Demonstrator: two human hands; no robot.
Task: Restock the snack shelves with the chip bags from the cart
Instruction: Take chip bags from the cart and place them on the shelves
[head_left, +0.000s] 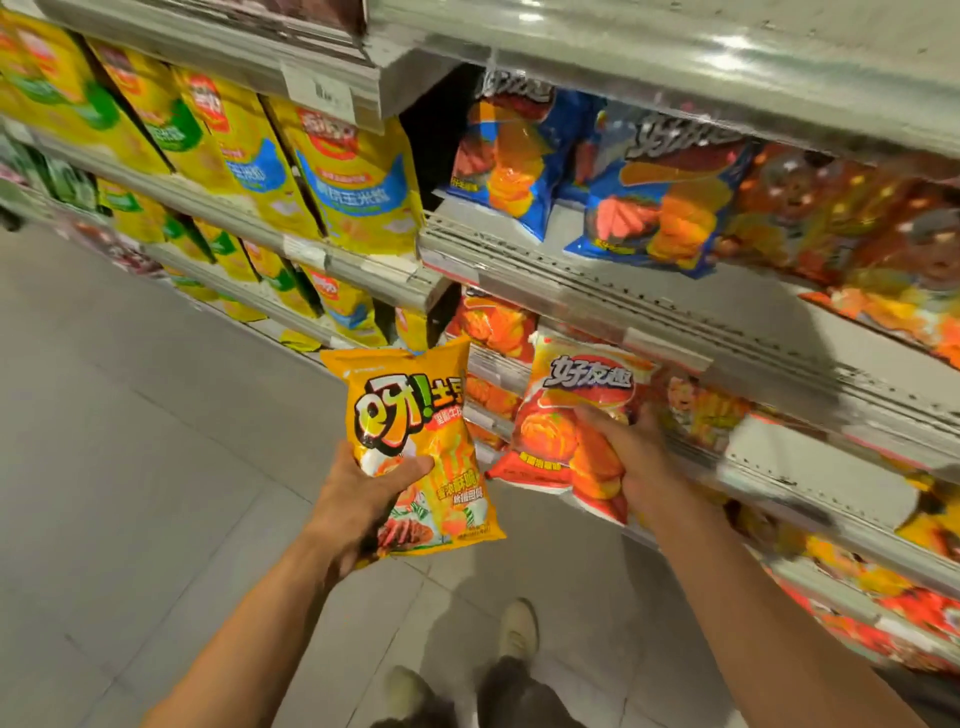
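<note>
I see the left hand (358, 499) clenched on a glossy yellow-orange chip bag (415, 441) held upright over the floor, the right hand (636, 457) gripping a red-orange foil chip bag (563, 415) against the grey metal shelf edge (670, 358).

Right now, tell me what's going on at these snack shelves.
A person stands on the grey tiled floor facing the metal snack shelves, a bag in each hand. The left hand has its grip around a glossy yellow-orange chip bag, held upright in front of the body. The right hand grips a red-orange chip bag at the edge of a lower shelf, beside similar red bags; it is not yet shelved. No cart is in view.
</note>
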